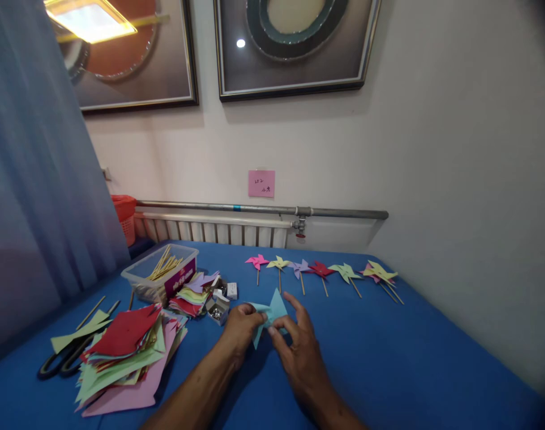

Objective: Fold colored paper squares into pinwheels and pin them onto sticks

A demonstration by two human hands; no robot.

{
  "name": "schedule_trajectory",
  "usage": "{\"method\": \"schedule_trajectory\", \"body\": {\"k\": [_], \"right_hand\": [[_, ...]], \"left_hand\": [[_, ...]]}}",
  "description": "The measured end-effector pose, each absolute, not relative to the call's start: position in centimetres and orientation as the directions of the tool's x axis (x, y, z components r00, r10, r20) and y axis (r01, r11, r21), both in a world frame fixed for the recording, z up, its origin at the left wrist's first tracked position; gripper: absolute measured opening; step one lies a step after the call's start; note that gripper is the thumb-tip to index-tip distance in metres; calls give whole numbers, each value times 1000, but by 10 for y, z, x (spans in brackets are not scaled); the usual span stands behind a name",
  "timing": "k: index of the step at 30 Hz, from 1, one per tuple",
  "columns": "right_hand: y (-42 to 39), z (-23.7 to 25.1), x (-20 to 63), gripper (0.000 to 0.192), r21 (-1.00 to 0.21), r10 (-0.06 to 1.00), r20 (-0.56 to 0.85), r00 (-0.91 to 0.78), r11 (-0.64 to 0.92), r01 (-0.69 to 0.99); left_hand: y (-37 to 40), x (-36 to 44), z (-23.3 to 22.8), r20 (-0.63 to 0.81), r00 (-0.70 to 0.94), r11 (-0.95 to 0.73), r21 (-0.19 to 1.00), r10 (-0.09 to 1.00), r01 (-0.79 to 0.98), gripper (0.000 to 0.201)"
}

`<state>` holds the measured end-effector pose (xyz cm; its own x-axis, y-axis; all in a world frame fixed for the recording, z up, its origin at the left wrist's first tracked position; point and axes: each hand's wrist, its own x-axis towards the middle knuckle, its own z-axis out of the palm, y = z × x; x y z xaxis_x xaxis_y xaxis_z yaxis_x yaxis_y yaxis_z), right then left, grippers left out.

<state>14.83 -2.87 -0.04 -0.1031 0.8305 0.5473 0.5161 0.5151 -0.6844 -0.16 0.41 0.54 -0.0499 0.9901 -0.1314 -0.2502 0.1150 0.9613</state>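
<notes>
Fingers (285, 327) of both hands pinched shut on one light blue paper piece (272, 310), lower centre of frame, low over the blue table (388, 358); I log left hand (242, 327) at its left edge, right hand (299, 346) at its lower right.

Clear plastic tub (161, 276), left of centre: wooden sticks, leaning on its rim.
Small open box (218, 309), beside the left hand: shiny metal bits, kind unclear.
Cut paper pile (129, 352), lower left, scissors (61, 361) partly beneath.
Finished pinwheels (321, 270), a row at the table's far edge.
</notes>
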Motion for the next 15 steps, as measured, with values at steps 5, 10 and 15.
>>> {"method": "schedule_trajectory", "body": {"k": [5, 10, 15], "right_hand": [[-21, -1, 150, 23, -811, 897, 441, -29, 412, 416], [-14, -1, 149, 21, -882, 940, 342, 24, 312, 353], [-13, -1, 148, 26, -867, 930, 368, -4, 344, 362]], "left_hand": [[0, 3, 13, -163, -4, 156, 951, 987, -266, 23], [-4, 4, 19, -177, 29, 177, 933, 984, -313, 28], [-5, 5, 21, -175, 43, 178, 918, 984, -355, 27]]}}
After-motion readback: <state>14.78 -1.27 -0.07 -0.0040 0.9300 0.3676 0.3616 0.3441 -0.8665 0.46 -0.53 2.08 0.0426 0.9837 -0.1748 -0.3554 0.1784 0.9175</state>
